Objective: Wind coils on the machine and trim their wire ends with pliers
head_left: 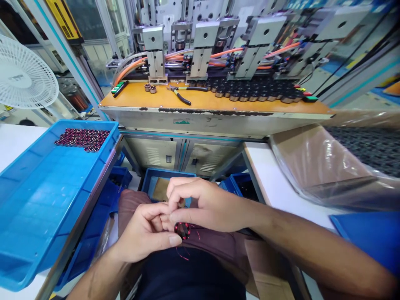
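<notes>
My left hand (146,233) is closed round the edge of a small round wound stator (182,230), dark in the middle with red windings about its rim. Thin red wire ends (183,254) trail from it below and to the right. Just above the stator, my right hand (200,204) has its thumb and fingers pinched together, touching the left fingertips. What lies in that pinch is hidden. Both hands are held above my lap.
A blue tray (40,187) at left holds rows of wound stators (83,138). Ahead, pliers (183,93) and many dark round parts (250,89) lie on the machine's orange ledge (137,98). A plastic-lined box (312,166) stands at right; a fan (25,75) is at far left.
</notes>
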The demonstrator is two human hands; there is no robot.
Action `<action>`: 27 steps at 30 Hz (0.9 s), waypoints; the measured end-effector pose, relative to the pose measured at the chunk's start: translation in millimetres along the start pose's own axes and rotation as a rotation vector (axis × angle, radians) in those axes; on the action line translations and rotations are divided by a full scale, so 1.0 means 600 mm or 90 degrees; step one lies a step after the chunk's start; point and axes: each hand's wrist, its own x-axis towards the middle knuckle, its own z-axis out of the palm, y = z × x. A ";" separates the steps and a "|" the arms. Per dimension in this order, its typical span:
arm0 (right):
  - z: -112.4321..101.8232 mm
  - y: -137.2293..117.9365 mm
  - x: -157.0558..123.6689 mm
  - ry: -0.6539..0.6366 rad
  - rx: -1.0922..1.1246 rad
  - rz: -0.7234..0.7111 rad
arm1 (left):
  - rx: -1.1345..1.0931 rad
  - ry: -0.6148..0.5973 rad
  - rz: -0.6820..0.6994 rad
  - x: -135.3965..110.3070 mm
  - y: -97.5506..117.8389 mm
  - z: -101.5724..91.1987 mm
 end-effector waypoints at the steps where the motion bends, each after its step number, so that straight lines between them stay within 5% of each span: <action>1: 0.004 0.002 0.000 0.019 0.004 0.012 | -0.003 0.002 0.004 -0.002 -0.002 -0.001; 7: 0.020 0.002 -0.032 0.163 -0.013 0.152 | 0.045 0.056 0.136 -0.004 -0.002 -0.005; 17: 0.021 -0.032 -0.039 0.112 0.119 0.307 | 0.119 0.037 0.173 0.001 -0.004 -0.003; 27: 0.014 -0.031 -0.039 0.032 -0.040 0.189 | 0.044 0.038 0.133 -0.002 -0.002 0.001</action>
